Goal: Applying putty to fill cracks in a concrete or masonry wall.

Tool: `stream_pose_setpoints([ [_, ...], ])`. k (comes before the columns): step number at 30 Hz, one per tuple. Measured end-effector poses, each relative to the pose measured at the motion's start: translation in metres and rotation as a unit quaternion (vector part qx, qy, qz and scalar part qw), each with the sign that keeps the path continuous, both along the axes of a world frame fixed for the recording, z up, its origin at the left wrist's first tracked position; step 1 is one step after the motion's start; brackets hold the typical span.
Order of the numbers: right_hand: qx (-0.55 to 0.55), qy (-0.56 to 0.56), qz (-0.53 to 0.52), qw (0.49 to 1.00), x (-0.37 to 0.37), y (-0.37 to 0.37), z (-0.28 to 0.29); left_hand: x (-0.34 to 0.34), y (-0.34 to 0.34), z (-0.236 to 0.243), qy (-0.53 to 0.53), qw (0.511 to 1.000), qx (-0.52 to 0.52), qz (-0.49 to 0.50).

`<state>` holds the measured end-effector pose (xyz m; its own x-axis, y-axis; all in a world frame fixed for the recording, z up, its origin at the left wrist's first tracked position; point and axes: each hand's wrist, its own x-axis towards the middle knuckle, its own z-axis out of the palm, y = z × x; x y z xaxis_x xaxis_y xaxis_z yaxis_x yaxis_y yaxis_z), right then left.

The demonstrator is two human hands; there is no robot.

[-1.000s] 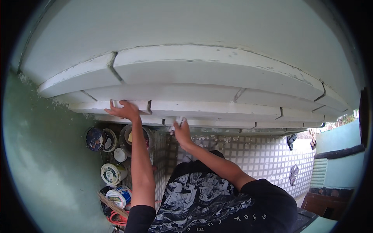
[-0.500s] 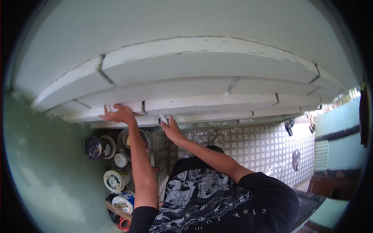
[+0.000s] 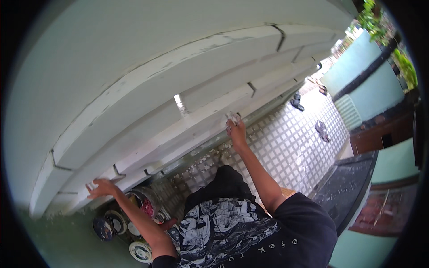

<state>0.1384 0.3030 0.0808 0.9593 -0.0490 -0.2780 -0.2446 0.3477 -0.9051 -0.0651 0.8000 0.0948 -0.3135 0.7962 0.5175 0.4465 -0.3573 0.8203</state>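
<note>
The white stepped wall ledges (image 3: pixel 143 145) have dark cracks or grooves across their faces and scuffed edges. My left hand (image 3: pixel 99 188) rests with spread fingers on one of the lower ledges at the left, near a dark groove. Further right, my right hand (image 3: pixel 236 128) is closed around a crumpled white piece (image 3: pixel 232 117), perhaps cloth or paper, against the edge of a lower ledge. Exactly what that piece is I cannot make out.
Buckets and cans (image 3: pixel 115 223) cluster by the green wall (image 3: pixel 58 232) below left. The tiled floor (image 3: pixel 290 152) holds dark sandals (image 3: pixel 297 102) and grey footwear (image 3: pixel 322 131). A dark slab (image 3: pixel 335 187) stands at right, with mint walls (image 3: pixel 371 94) and leaves (image 3: pixel 371 15) beyond.
My view has swung toward the right, so the ledges now slant up rightward. My right hand has moved right along the ledge with the white piece; my left hand stays on the ledge.
</note>
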Motion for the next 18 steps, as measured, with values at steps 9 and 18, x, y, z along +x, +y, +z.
stream_pose_setpoints([
  [9, -0.017, -0.012, -0.021, 1.000, 0.018, -0.040, 0.011, -0.001, -0.003, 0.012, -0.006, 0.999, -0.051, 0.002],
  [18, -0.118, -0.056, 0.031, 0.991, 0.032, -0.065, 0.017, -0.008, 0.010, 0.002, -0.009, 1.000, -0.015, -0.012],
])
